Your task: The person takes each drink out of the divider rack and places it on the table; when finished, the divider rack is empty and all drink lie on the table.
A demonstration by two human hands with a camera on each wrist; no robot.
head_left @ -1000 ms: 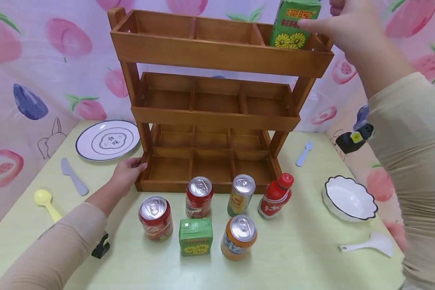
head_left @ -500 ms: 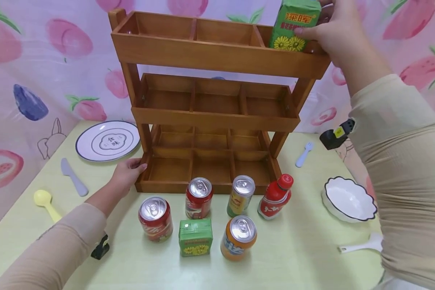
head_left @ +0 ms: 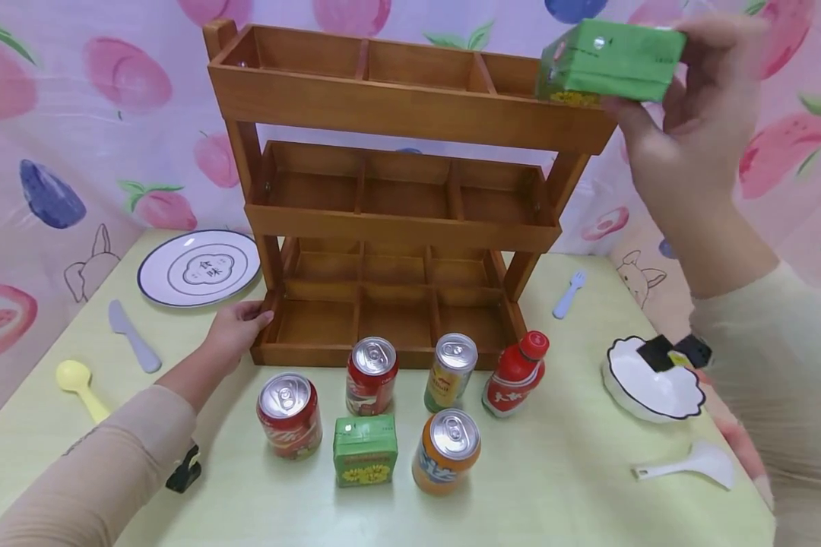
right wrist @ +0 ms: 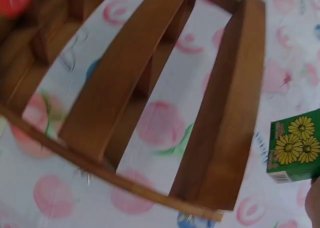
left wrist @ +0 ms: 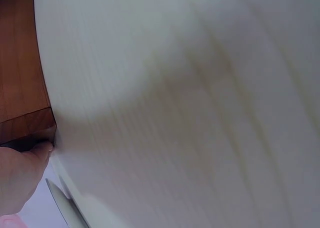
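Observation:
My right hand grips a green drink carton with yellow flowers, tipped so its top faces the head camera. The carton overlaps the right end of the top tier of the brown wooden rack. In the right wrist view the carton is off to the side of the rack, at the picture's right edge. Down at the lower left, my left hand holds the rack's bottom corner, thumb over the side edge; the left wrist view shows the hand at that corner.
In front of the rack stand red cans, a gold can, an orange can, another green carton and a red bottle. Plate, knife and spoon lie left; bowl, fork and ladle right.
My right hand has lifted the carton out of the top tier's right compartment, moved it right and tilted its top toward the head camera. The left hand stays on the rack's corner.

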